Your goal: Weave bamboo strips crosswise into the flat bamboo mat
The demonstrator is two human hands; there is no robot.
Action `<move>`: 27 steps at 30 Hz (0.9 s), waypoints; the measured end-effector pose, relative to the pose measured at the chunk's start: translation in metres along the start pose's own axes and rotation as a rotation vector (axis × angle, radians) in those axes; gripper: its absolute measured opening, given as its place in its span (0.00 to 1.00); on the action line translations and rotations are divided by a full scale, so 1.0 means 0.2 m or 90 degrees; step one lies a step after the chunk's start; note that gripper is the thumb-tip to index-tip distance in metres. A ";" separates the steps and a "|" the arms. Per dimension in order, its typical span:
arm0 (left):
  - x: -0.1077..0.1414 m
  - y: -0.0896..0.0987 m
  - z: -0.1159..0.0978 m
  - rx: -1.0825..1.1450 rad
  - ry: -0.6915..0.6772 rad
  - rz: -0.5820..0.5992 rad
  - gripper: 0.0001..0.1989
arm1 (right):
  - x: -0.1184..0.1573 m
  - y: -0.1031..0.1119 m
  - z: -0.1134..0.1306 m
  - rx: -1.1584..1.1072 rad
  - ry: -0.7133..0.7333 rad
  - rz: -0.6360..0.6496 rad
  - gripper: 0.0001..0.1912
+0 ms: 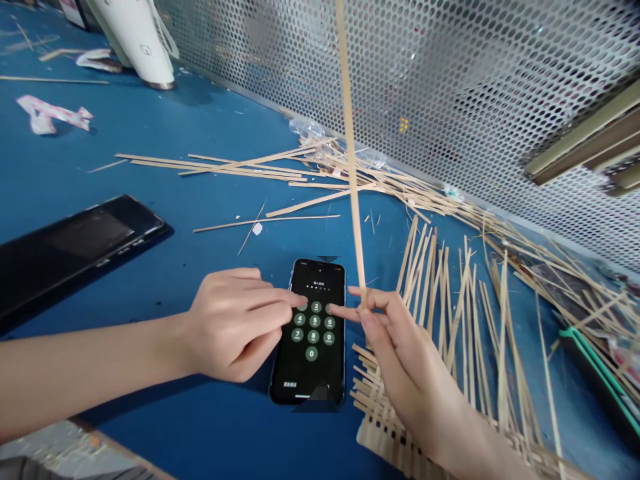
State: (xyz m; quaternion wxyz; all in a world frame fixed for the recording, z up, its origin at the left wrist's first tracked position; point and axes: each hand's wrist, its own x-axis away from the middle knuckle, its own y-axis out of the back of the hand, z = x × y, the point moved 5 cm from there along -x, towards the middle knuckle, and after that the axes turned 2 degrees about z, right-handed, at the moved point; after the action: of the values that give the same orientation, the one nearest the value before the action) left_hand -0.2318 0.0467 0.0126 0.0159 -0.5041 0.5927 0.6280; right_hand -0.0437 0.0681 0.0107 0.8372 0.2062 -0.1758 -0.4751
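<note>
So my left hand (235, 323) lies flat-fingered on a black smartphone (313, 373), my right hand (400, 353) pinching a pale bamboo strip (351, 167) above a partly woven bamboo mat (385, 427).

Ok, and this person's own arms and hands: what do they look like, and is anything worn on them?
Both arms are bare. The left forearm and right forearm show no sleeve in view, and the left hand and right hand show no gloves, rings, watch or bracelet. No cables or markings appear on either.
</note>
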 end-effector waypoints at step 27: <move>-0.02 0.01 0.07 0.070 0.296 0.081 0.06 | 0.01 0.08 -0.02 -0.041 -0.023 -0.208 0.10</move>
State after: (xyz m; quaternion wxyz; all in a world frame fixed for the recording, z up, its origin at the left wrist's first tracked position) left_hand -0.2395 0.0602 0.0131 -0.1334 -0.5951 0.6444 0.4613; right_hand -0.0298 0.0747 0.0161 0.7518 0.1964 -0.1394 -0.6138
